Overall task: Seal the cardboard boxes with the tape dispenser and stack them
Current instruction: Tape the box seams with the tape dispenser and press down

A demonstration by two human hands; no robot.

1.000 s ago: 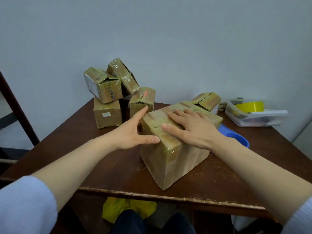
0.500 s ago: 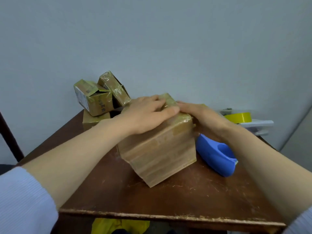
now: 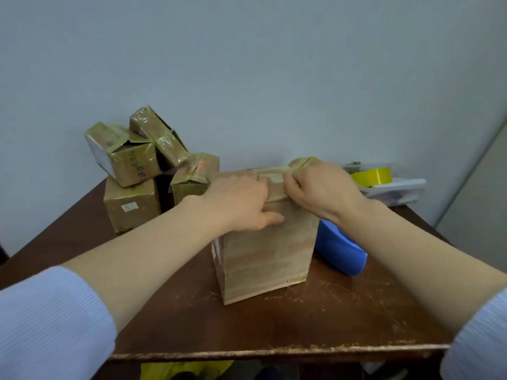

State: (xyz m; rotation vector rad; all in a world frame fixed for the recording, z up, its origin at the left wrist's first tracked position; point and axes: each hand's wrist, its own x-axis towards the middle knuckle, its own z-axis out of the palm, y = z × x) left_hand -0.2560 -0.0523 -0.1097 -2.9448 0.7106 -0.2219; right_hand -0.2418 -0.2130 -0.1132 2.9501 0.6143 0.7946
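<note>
A tall brown cardboard box (image 3: 266,256) stands on the wooden table (image 3: 343,311) in front of me, with strips of tape across its top. My left hand (image 3: 238,204) grips the box's top near edge, fingers over the top and thumb on the front face. My right hand (image 3: 321,187) holds the top edge just to the right, its fingers curled onto the taped top. The blue tape dispenser (image 3: 340,248) lies on the table right of the box, partly hidden behind it and my right forearm.
A pile of small taped boxes (image 3: 131,171) leans against the wall at the back left. A clear tray (image 3: 400,187) with a yellow tape roll (image 3: 373,175) sits at the back right. The table's worn front edge (image 3: 274,351) is close to me.
Both hands have turned the box from lying low and skewed to standing tall with one face square to me. The hands moved from flat on top to gripping the top edge.
</note>
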